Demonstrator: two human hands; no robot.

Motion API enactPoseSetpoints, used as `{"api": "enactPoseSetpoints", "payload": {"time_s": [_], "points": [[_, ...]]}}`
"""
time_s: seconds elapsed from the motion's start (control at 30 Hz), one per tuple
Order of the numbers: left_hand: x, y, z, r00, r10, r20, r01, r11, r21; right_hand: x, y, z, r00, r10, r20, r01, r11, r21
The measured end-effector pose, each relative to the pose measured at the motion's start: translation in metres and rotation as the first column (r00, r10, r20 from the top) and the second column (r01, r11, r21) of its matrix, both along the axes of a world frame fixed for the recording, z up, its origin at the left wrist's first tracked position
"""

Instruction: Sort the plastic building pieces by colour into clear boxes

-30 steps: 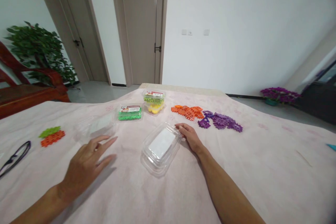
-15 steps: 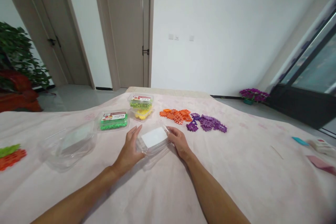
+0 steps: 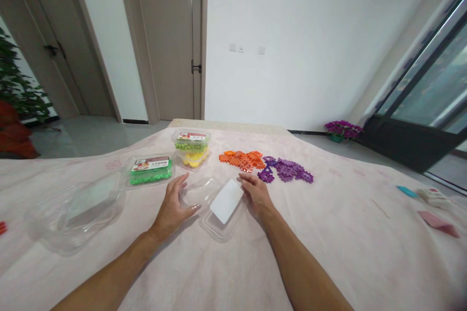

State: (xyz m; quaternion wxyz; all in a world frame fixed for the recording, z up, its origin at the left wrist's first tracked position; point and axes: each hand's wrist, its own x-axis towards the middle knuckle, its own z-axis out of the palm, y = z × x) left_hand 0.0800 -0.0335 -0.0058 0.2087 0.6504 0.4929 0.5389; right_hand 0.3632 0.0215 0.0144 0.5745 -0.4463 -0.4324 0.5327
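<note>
A clear plastic clamshell box [image 3: 204, 192] lies spread open between my hands, its two halves side by side. On the right half is a white label [image 3: 226, 201]. My left hand [image 3: 173, 208] curves round the left half, thumb on the near side and fingers on the far side. At the upper edge of the right half, my right hand [image 3: 257, 194] pinches the rim by the label; its fingertips are partly hidden. Beyond my hands lie orange snowflake-shaped pieces [image 3: 241, 160] and purple snowflake-shaped pieces [image 3: 286, 169].
At left lies another clear box [image 3: 75, 214]. Behind it, a labelled box of green pieces [image 3: 151, 170] sits beside a light green box [image 3: 191, 141] stacked on a yellow one [image 3: 193, 157]. A pink cloth [image 3: 438, 223] and a blue item [image 3: 407, 191] lie far right.
The clamshell box, folded together before, has come open into two halves. My hands have moved slightly apart, and the view has shifted a little to the right.
</note>
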Motion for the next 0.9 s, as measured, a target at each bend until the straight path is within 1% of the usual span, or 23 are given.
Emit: {"api": "enactPoseSetpoints", "payload": {"time_s": [0.07, 0.13, 0.2, 0.27, 0.33, 0.4, 0.5, 0.57, 0.63, 0.67, 0.7, 0.77, 0.83, 0.9], "points": [[0.000, 0.000, 0.000, 1.000, 0.029, -0.010, -0.029, 0.999, 0.016, 0.022, 0.003, 0.010, 0.999, -0.001, 0.043, 0.003, 0.999, -0.043], [-0.001, 0.001, -0.001, 0.997, 0.067, -0.024, -0.066, 0.998, 0.019, 0.053, 0.005, 0.023, 0.987, 0.036, 0.158, -0.020, 0.995, -0.098], [-0.002, 0.004, -0.003, 0.996, 0.086, -0.033, -0.085, 0.996, 0.025, 0.087, 0.005, 0.034, 0.942, 0.051, 0.332, -0.009, 0.992, -0.127], [-0.003, 0.006, -0.006, 0.996, 0.084, -0.042, -0.083, 0.996, 0.037, 0.117, 0.004, 0.044, 0.891, 0.050, 0.451, 0.004, 0.993, -0.119], [-0.004, 0.008, -0.008, 0.994, 0.090, -0.068, -0.087, 0.995, 0.047, 0.141, 0.001, 0.049, 0.842, 0.067, 0.535, 0.015, 0.989, -0.147], [-0.004, 0.009, -0.009, 0.989, 0.105, -0.103, -0.101, 0.994, 0.047, 0.155, -0.001, 0.050, 0.811, 0.063, 0.582, 0.055, 0.982, -0.183], [-0.004, 0.008, -0.010, 0.980, 0.129, -0.149, -0.123, 0.991, 0.048, 0.163, -0.004, 0.047, 0.798, 0.059, 0.600, 0.098, 0.969, -0.226], [-0.004, 0.007, -0.009, 0.976, 0.137, -0.169, -0.130, 0.990, 0.050, 0.165, -0.006, 0.042, 0.773, 0.108, 0.625, 0.062, 0.968, -0.245], [-0.004, 0.006, -0.008, 0.974, 0.141, -0.176, -0.135, 0.990, 0.048, 0.165, -0.009, 0.039, 0.731, 0.163, 0.663, 0.007, 0.969, -0.246], [-0.004, 0.005, -0.007, 0.974, 0.145, -0.174, -0.139, 0.989, 0.047, 0.164, -0.011, 0.037, 0.719, 0.174, 0.673, -0.011, 0.971, -0.239], [-0.004, 0.005, -0.006, 0.974, 0.147, -0.170, -0.141, 0.989, 0.047, 0.163, -0.012, 0.037, 0.723, 0.165, 0.671, -0.009, 0.973, -0.229], [-0.004, 0.004, -0.005, 0.978, 0.142, -0.154, -0.136, 0.989, 0.053, 0.160, -0.016, 0.038, 0.776, 0.086, 0.625, 0.065, 0.975, -0.214], [-0.004, 0.004, -0.004, 0.982, 0.129, -0.140, -0.122, 0.991, 0.056, 0.155, -0.019, 0.042, 0.853, -0.013, 0.521, 0.152, 0.962, -0.225], [-0.003, 0.004, -0.003, 0.982, 0.127, -0.142, -0.121, 0.991, 0.053, 0.150, -0.023, 0.048, 0.921, -0.042, 0.387, 0.150, 0.956, -0.253]]}}
